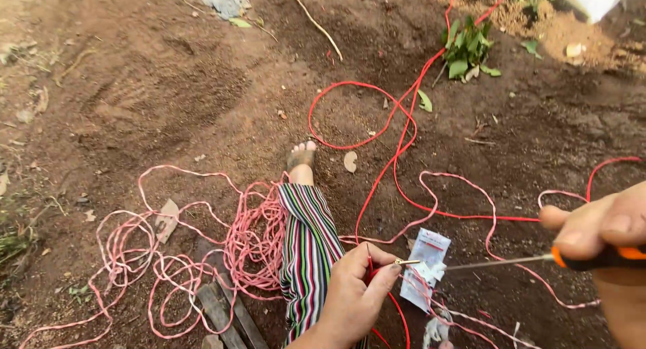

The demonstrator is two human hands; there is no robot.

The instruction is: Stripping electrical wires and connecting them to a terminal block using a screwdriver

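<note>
Lying between hands (353, 298): screwdriver (511, 260)

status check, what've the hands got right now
Left hand pinching red wire end. Right hand gripping orange-handled screwdriver, tip at the wire end. Tangled pink cord beside the leg.

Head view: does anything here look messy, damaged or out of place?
Yes. The pink cord lies in a loose tangled heap on the bare soil, not coiled. A small white packet lies in the dirt under the screwdriver, between the left hand and right hand. No damage is visible.
</note>
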